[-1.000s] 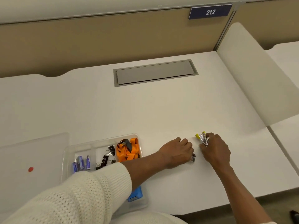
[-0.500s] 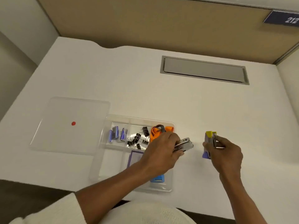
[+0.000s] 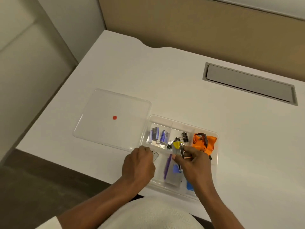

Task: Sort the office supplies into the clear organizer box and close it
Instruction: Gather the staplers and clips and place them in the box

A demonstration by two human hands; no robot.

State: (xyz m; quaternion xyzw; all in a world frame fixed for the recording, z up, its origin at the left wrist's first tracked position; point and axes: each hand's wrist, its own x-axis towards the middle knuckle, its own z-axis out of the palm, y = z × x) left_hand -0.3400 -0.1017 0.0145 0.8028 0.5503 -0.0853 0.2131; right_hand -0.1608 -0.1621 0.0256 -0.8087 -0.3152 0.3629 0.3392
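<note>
The clear organizer box stands open near the desk's front edge. Its back compartments hold small blue-and-silver pieces, black binder clips and an orange lanyard. A purple pen and a blue item lie in the front part. My left hand is over the box's front left corner, closed on a small silver metal piece. My right hand is over the box's middle, gripping a bundle of small metal tools with yellow and blue ends.
The clear lid with a red dot lies flat on the white desk, touching the box's left side. A grey cable hatch is set into the desk at the back right. A beige partition runs behind; the desk's left and front edges are close.
Both hands moved left from the bare desk to above the box, carrying their items. The view swung left and downward.
</note>
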